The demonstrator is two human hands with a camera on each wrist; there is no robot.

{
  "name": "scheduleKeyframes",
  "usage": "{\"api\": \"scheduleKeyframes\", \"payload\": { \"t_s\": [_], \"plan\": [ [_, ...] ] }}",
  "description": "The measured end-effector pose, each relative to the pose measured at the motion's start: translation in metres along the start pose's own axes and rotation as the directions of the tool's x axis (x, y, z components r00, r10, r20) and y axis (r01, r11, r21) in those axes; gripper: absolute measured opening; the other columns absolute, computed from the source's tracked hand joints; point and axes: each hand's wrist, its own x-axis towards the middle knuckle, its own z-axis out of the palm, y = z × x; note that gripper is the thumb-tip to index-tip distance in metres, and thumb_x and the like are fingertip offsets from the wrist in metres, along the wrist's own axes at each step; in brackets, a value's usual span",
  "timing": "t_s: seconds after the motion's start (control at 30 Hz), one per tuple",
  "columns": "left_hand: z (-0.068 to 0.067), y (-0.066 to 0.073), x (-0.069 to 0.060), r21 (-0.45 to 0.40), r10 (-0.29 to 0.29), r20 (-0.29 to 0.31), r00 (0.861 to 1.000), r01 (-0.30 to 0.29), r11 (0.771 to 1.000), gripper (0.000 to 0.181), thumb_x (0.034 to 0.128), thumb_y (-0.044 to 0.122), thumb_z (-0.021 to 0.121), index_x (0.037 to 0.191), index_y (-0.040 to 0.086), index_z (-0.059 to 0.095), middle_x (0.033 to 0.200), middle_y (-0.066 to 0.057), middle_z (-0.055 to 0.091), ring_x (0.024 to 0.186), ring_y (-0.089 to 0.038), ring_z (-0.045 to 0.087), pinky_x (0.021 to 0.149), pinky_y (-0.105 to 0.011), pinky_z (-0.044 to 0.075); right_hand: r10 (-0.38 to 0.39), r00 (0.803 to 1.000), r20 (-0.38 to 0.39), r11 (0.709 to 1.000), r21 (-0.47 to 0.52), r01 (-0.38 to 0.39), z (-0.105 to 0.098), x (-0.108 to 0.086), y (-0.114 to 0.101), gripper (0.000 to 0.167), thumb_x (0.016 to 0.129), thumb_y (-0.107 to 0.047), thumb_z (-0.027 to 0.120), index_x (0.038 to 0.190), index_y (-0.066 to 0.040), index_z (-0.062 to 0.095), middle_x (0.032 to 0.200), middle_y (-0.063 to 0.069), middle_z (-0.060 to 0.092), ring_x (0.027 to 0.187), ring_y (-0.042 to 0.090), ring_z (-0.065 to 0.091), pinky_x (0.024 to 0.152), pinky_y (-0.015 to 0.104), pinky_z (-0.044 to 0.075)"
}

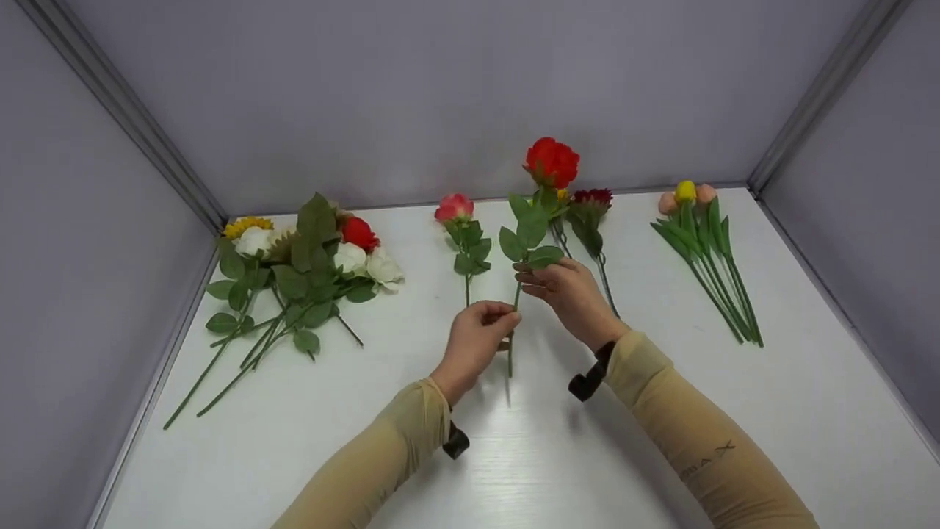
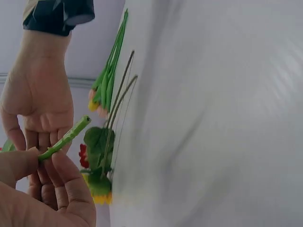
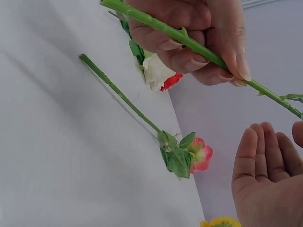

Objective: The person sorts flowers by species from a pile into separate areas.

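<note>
A red rose (image 1: pixel 552 162) stands tilted above the table, its thorny green stem (image 3: pixel 189 42) running down between the hands. My left hand (image 1: pixel 476 339) pinches the lower stem between thumb and fingers; the cut end (image 2: pixel 86 119) pokes out below. Higher up, my right hand (image 1: pixel 569 297) is beside the stem, just under the leaves (image 1: pixel 530 228). In the right wrist view, the fingers (image 3: pixel 267 151) of that hand are extended and loose, not wrapped around the stem. Whether its thumb touches the stem cannot be told. Behind the left hand lies a pink rose (image 1: pixel 454 209).
On the white table (image 1: pixel 470 470), a pile of white, red and yellow flowers (image 1: pixel 308 264) lies left. Dark red (image 1: pixel 592 198) and yellow flowers lie behind the right hand. Pink and yellow tulips (image 1: pixel 705 242) are farther right. Grey panels (image 1: pixel 470 95) enclose the table's back and sides.
</note>
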Motion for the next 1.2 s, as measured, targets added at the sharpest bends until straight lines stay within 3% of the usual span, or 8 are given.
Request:
{"api": "scheduleKeyframes", "payload": {
  "t_s": [0.2,0.4,0.57,0.77,0.93,1.2],
  "plan": [
    [0.019,-0.014,-0.005,-0.046,-0.040,0.029,0.999,0.041,0.998,0.030,0.0974,0.020,0.073,0.118,-0.001,0.068,0.102,-0.008,0.068,0.094,-0.021,0.066,0.075,-0.033,0.059,0.049,0.999,0.000,0.998,0.025,-0.049,-0.016,-0.007,0.006,0.028,0.105,-0.008,0.054,0.129,0.005,0.061,0.115,0.017,0.070,0.107,0.027,0.066,0.098,0.039,0.053],
    [0.019,-0.023,-0.007,-0.032,-0.049,0.039,0.998,0.050,0.998,0.022,0.0976,0.019,0.072,0.112,0.003,0.070,0.099,-0.007,0.069,0.089,-0.017,0.065,0.073,-0.032,0.058,0.041,0.999,0.034,0.998,-0.054,-0.039,-0.020,-0.008,0.013,0.033,0.103,-0.012,0.064,0.130,0.005,0.062,0.108,0.014,0.069,0.097,0.023,0.064,0.090,0.035,0.054],
    [0.016,-0.027,-0.007,-0.014,-0.036,0.053,0.998,0.037,0.999,0.022,0.0971,0.018,0.073,0.113,0.002,0.070,0.100,-0.007,0.069,0.090,-0.018,0.066,0.075,-0.033,0.059,0.035,0.999,0.015,0.993,-0.112,-0.033,-0.018,-0.008,0.014,0.033,0.100,-0.012,0.068,0.128,0.006,0.063,0.108,0.015,0.068,0.096,0.024,0.065,0.090,0.036,0.055],
    [0.010,-0.034,-0.011,0.059,-0.022,0.096,0.995,0.016,0.998,0.027,0.0959,0.015,0.073,0.118,-0.001,0.069,0.101,-0.006,0.070,0.089,-0.021,0.068,0.073,-0.034,0.059,0.026,0.998,-0.050,0.984,-0.174,-0.034,-0.015,-0.005,0.012,0.027,0.100,-0.009,0.067,0.122,0.007,0.064,0.108,0.015,0.068,0.095,0.024,0.068,0.090,0.038,0.058],
    [0.004,-0.037,-0.013,0.130,-0.021,0.134,0.991,0.004,0.991,0.026,0.0951,0.015,0.074,0.117,0.001,0.070,0.097,-0.004,0.070,0.087,-0.023,0.070,0.070,-0.033,0.059,0.023,0.996,-0.090,0.974,-0.223,-0.043,-0.015,-0.004,0.011,0.032,0.098,-0.012,0.071,0.122,0.007,0.064,0.109,0.016,0.068,0.096,0.025,0.069,0.089,0.038,0.059],
    [-0.001,-0.035,-0.012,0.243,0.039,0.127,0.991,-0.070,0.967,0.018,0.0937,0.014,0.075,0.107,0.003,0.072,0.092,-0.002,0.070,0.080,-0.015,0.069,0.069,-0.031,0.059,-0.011,0.989,-0.150,0.961,-0.274,-0.031,-0.006,0.001,0.017,0.030,0.094,-0.011,0.076,0.117,0.006,0.067,0.105,0.017,0.070,0.088,0.024,0.070,0.084,0.038,0.060]
  ]
}}
